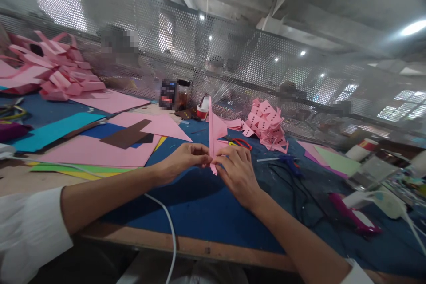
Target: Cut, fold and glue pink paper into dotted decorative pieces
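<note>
Both hands meet at a folded pink paper piece (211, 131) that stands on edge above the blue table mat (199, 213). My left hand (184, 159) pinches its lower near end from the left. From the right, my right hand (238, 171) grips the same end, its fingers bent over the fold. Just past my right hand lie scissors (244, 143) with red handles. A pile of pink folded paper with dark dots (264, 124) sits beyond them to the right.
Coloured paper sheets (109, 151) lie at the left, below a heap of pink strips (63, 69). A blue glue gun (291, 165) with a black cord lies at the right, near a magenta tool (356, 215). A white cable (171, 226) hangs over the front edge. A perforated screen (239, 57) stands behind.
</note>
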Action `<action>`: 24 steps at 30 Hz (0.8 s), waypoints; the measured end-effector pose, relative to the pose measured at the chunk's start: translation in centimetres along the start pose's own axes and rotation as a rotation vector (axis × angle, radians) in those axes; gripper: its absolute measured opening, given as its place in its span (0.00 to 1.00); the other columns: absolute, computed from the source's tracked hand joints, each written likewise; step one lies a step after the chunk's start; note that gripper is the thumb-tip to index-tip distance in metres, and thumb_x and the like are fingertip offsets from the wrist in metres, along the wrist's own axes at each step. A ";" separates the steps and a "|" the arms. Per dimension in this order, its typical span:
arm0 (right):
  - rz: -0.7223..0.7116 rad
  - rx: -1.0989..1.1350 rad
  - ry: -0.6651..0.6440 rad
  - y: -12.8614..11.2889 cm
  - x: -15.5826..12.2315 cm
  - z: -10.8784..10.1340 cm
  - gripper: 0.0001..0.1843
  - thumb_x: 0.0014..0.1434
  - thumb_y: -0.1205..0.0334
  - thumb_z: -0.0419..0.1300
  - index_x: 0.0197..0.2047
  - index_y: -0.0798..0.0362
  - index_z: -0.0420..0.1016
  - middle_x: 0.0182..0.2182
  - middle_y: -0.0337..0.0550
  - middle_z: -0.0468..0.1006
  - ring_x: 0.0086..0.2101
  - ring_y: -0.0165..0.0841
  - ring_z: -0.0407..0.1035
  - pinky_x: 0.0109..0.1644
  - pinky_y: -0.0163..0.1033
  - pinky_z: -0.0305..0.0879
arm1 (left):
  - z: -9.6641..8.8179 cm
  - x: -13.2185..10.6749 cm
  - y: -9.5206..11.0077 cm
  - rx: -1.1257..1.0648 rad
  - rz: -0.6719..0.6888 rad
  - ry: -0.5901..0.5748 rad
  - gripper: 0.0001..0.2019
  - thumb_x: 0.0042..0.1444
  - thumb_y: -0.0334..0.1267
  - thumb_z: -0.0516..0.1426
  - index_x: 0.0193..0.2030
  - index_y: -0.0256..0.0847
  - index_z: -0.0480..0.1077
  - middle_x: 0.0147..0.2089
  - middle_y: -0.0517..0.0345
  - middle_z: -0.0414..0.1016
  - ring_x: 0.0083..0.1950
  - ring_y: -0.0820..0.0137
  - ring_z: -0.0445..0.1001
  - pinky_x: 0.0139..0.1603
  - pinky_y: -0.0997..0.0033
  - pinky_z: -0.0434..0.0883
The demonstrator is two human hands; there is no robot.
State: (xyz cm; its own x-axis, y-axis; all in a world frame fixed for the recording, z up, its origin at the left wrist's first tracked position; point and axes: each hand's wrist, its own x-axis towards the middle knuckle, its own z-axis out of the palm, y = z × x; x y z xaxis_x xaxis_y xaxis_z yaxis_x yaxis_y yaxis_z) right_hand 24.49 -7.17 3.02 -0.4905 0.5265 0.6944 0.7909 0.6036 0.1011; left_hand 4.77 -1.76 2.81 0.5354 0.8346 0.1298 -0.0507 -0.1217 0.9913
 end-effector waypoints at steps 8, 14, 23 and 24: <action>-0.001 -0.014 0.020 -0.1 -0.1 0.0 0.08 0.68 0.60 0.55 0.46 0.50 0.74 0.48 0.43 0.76 0.51 0.38 0.63 0.57 0.46 0.55 | 0.1 -0.2 0.6 -0.003 0.017 -0.021 0.08 0.51 0.38 0.63 0.35 0.35 0.75 0.31 0.58 0.75 0.32 0.73 0.69 0.38 0.72 0.66; -0.002 -0.032 0.032 -0.2 -0.1 0.0 0.08 0.67 0.60 0.55 0.45 0.50 0.74 0.48 0.43 0.76 0.51 0.38 0.63 0.58 0.47 0.54 | 0.1 -0.2 0.6 0.000 0.017 -0.025 0.08 0.50 0.37 0.63 0.35 0.35 0.76 0.31 0.58 0.75 0.32 0.73 0.69 0.38 0.72 0.66; 0.010 -0.020 0.047 -0.3 0.0 0.0 0.07 0.67 0.58 0.56 0.43 0.49 0.74 0.47 0.42 0.76 0.50 0.37 0.64 0.58 0.47 0.54 | 0.2 -0.3 0.9 0.007 0.018 -0.037 0.07 0.50 0.38 0.63 0.34 0.36 0.76 0.31 0.58 0.75 0.32 0.73 0.69 0.37 0.72 0.65; 0.014 -0.020 0.050 -0.3 0.0 0.0 0.07 0.67 0.58 0.56 0.44 0.49 0.74 0.47 0.42 0.76 0.50 0.37 0.64 0.58 0.46 0.54 | 0.2 -0.3 0.9 0.009 0.020 -0.039 0.07 0.50 0.38 0.63 0.34 0.36 0.76 0.31 0.58 0.75 0.32 0.73 0.69 0.37 0.72 0.65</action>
State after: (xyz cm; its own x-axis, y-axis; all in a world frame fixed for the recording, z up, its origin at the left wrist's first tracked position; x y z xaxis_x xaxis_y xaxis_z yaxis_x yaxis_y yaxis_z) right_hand 24.24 -7.35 2.93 -0.4612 0.5036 0.7306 0.8049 0.5840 0.1055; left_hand 4.76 -2.24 3.68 0.5668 0.8103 0.1488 -0.0546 -0.1433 0.9882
